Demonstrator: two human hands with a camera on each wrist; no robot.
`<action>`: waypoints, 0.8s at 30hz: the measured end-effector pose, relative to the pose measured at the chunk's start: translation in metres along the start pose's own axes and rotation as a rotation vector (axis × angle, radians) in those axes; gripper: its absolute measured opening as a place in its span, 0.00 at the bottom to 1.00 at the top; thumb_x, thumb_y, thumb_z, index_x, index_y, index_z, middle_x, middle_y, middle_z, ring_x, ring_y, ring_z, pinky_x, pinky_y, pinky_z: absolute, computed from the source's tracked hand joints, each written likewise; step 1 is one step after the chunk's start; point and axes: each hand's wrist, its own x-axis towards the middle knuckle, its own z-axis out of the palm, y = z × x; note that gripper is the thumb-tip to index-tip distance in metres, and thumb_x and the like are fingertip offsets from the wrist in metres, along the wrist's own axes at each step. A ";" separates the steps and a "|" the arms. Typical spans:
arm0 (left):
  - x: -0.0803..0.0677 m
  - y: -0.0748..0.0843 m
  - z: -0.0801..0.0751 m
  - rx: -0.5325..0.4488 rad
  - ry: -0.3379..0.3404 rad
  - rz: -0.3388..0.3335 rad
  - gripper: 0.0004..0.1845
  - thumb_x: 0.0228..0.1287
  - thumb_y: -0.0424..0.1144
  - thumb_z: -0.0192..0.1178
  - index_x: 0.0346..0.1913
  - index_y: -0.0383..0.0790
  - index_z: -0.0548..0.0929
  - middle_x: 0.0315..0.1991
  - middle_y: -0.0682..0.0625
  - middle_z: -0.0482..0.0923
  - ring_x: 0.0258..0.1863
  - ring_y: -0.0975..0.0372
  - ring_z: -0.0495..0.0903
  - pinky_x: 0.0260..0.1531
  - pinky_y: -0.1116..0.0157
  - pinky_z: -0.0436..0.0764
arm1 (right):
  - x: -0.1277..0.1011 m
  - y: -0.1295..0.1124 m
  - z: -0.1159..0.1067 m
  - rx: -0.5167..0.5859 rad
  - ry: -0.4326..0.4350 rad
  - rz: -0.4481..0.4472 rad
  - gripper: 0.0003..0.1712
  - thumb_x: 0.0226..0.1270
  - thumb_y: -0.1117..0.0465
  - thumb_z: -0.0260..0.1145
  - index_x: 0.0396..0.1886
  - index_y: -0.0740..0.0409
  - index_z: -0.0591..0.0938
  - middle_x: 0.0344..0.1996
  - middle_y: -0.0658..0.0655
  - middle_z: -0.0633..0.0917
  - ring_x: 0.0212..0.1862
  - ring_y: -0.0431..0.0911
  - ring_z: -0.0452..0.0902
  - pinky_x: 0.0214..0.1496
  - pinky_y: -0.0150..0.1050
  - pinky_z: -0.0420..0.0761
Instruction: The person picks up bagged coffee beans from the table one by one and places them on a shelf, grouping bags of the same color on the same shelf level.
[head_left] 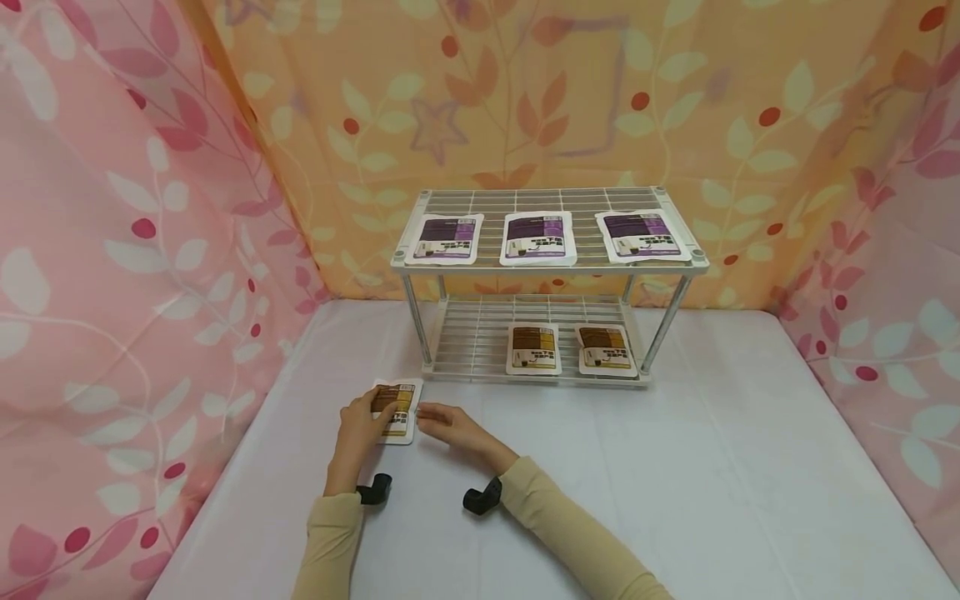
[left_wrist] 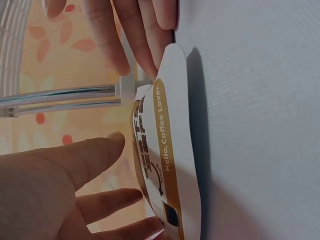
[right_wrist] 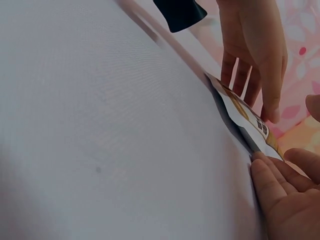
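A white-edged coffee packet (head_left: 404,400) with a brown and gold label lies on the white cloth, left of the rack. My left hand (head_left: 360,433) reaches over its left side, fingers at the edge and thumb above the label. From the other side my right hand (head_left: 459,432) brings its fairly straight fingertips to the packet's right edge. In the left wrist view, "Hello, Coffee Lover." reads along the packet (left_wrist: 162,130). The right wrist view shows right fingertips (right_wrist: 267,172) low beside the packet's rim; whether they slip under it I cannot tell.
Behind stands a white two-tier wire rack (head_left: 472,367). Three purple-labelled packets, among them the middle one (head_left: 537,237), lie on its upper shelf. Below are two brown-labelled packets, one central (head_left: 533,350) and one at right (head_left: 606,350). Patterned curtains (head_left: 150,208) surround the table.
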 end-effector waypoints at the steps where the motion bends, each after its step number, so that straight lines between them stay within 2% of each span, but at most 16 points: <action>1: 0.000 0.001 0.000 -0.005 0.001 0.003 0.35 0.64 0.51 0.56 0.65 0.29 0.64 0.58 0.26 0.67 0.53 0.36 0.66 0.49 0.41 0.70 | 0.000 -0.001 0.001 0.009 -0.002 0.002 0.30 0.70 0.53 0.54 0.67 0.60 0.64 0.64 0.57 0.71 0.64 0.48 0.67 0.65 0.41 0.66; 5: -0.001 0.002 -0.002 -0.015 0.003 0.013 0.34 0.63 0.50 0.57 0.64 0.28 0.65 0.57 0.26 0.68 0.52 0.36 0.67 0.49 0.42 0.70 | -0.001 -0.004 0.003 0.036 -0.009 -0.002 0.30 0.70 0.55 0.55 0.67 0.63 0.63 0.64 0.59 0.69 0.64 0.49 0.67 0.66 0.42 0.65; 12: -0.002 0.004 -0.001 -0.015 -0.001 0.017 0.34 0.63 0.49 0.58 0.64 0.28 0.65 0.57 0.26 0.67 0.52 0.36 0.66 0.50 0.41 0.70 | -0.003 -0.006 0.004 0.002 -0.002 -0.017 0.28 0.70 0.59 0.55 0.67 0.62 0.64 0.64 0.60 0.69 0.63 0.50 0.68 0.64 0.41 0.68; 19: -0.003 0.006 -0.001 -0.018 -0.009 0.042 0.33 0.60 0.44 0.61 0.64 0.29 0.66 0.57 0.28 0.69 0.53 0.36 0.67 0.51 0.42 0.69 | -0.016 -0.034 0.005 -0.038 -0.018 -0.062 0.28 0.69 0.66 0.54 0.65 0.74 0.61 0.62 0.72 0.67 0.61 0.61 0.68 0.61 0.41 0.72; 24: -0.003 0.008 -0.003 -0.018 -0.018 0.077 0.33 0.58 0.43 0.63 0.63 0.29 0.67 0.57 0.28 0.69 0.55 0.36 0.67 0.54 0.42 0.68 | -0.025 -0.049 0.003 -0.077 -0.012 -0.093 0.27 0.68 0.67 0.53 0.62 0.79 0.62 0.61 0.75 0.67 0.60 0.63 0.68 0.60 0.40 0.73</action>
